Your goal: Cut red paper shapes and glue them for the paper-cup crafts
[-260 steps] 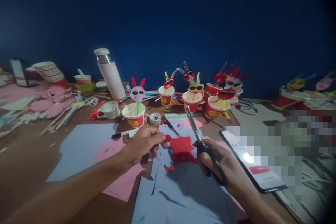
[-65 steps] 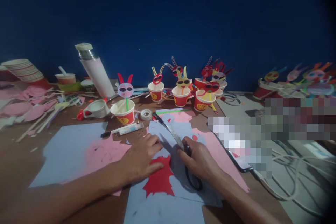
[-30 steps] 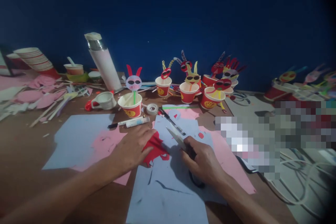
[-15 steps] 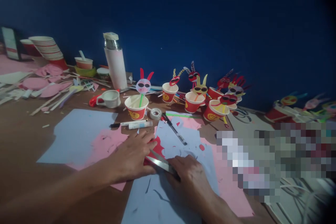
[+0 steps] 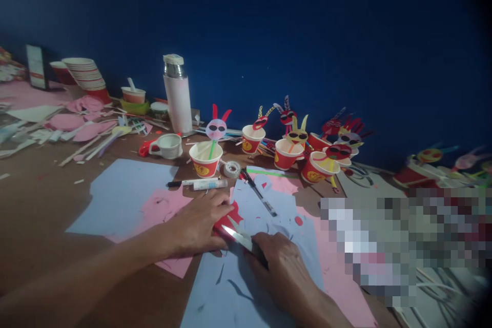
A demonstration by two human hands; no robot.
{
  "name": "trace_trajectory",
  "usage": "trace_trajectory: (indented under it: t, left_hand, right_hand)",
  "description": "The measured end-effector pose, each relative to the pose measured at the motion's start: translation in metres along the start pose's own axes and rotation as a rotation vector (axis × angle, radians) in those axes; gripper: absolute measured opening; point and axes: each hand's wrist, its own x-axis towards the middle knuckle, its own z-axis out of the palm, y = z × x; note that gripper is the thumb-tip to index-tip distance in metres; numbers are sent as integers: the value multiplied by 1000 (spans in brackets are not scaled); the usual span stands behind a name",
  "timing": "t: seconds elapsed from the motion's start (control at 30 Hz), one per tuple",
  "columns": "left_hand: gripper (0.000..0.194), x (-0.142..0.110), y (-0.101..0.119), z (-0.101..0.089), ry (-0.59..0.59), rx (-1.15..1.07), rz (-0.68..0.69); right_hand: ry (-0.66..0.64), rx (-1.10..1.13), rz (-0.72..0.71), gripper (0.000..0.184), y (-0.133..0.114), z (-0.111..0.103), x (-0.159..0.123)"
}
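My left hand [image 5: 200, 218] is closed on a jagged piece of red paper [image 5: 231, 215], with its fingers covering much of the sheet. My right hand [image 5: 279, 261] grips a pair of scissors [image 5: 239, 236], whose blades point left and lie over the red paper. The black handles are mostly hidden in my palm. Under both hands are pale blue sheets [image 5: 246, 287]. A small red paper disc [image 5: 299, 221] lies right of the hands, and a black pen [image 5: 259, 193] rests on the blue paper just beyond them.
Paper cups [image 5: 205, 164] with paper faces on straws stand along the back. A flask [image 5: 179, 100], grey mug [image 5: 169, 146], tape roll [image 5: 231, 168] and glue stick [image 5: 210, 184] sit behind the left hand. Paper scraps [image 5: 69, 123] lie far left; cables [image 5: 438, 287] on the right.
The red disc left my left hand and now lies on the paper at right. My left hand picked up the red sheet, and the scissors swung leftward onto it.
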Motion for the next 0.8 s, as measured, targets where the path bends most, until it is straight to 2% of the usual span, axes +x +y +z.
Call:
trace_trajectory:
  t: [0.1,0.17,0.23,0.33,0.37,0.4,0.47,0.53,0.63,0.7,0.8]
  left_hand:
    - [55,0,0,0,14,-6,21]
    - [55,-1,-2,0,11,-7,36]
    - [55,-1,-4,1,6,-9,31]
    - [55,-2,-6,1,1,-11,13]
    - [54,-1,-6,1,2,-5,12]
    - [53,-1,-5,1,2,3,17]
    - [51,0,-3,0,6,16,31]
    - [46,1,0,-1,0,15,42]
    - [44,-1,2,-2,-9,22,41]
    - [51,-3,1,-2,-29,46,35]
    - [59,-5,-1,0,-65,73,5]
  right_hand:
    - [10,52,-18,5,0,-7,-6]
    - [-2,168,8,9,-4,-16,-10]
    - [-100,386,-27,13,-10,-26,-15]
    - [-332,754,-264,22,-13,-34,-19]
    - [-342,811,-259,23,-11,-34,-20]
    - [-309,824,-194,22,-8,-33,-19]
    - [-174,738,13,19,0,-29,-17]
    - [-62,575,100,16,10,-24,-13]
    - [14,225,57,9,18,-18,-7]
    - [9,37,36,8,19,-14,-5]
    - [-28,-33,57,7,18,-12,-5]
